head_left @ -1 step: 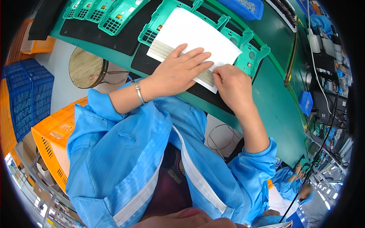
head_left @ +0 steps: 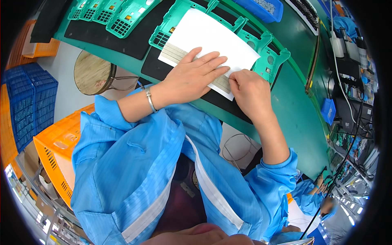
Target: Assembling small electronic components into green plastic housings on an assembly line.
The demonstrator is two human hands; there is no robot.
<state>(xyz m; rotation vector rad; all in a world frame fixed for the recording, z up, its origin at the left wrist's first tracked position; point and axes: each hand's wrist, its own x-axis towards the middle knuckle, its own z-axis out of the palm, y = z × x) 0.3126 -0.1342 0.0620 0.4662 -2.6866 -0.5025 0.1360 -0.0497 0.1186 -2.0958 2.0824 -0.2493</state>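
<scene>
Flat on a white rectangular backing sheet (head_left: 212,36), left hand (head_left: 192,73) with fingers spread, pressing down. Just beside it, right hand (head_left: 251,92), fingertips pinched at a pale strip (head_left: 220,83) along the sheet's near edge, above green plastic trays (head_left: 269,55) and black mat (head_left: 122,41).

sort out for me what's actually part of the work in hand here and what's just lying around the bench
In hand:
left hand, pressed flat on the white sheet
right hand, pinching the sheet's near edge
pale strips along that edge
green plastic frame under the sheet

Lying about:
more green frames further left
blue bin
wooden stool
orange crate
blue crates
</scene>
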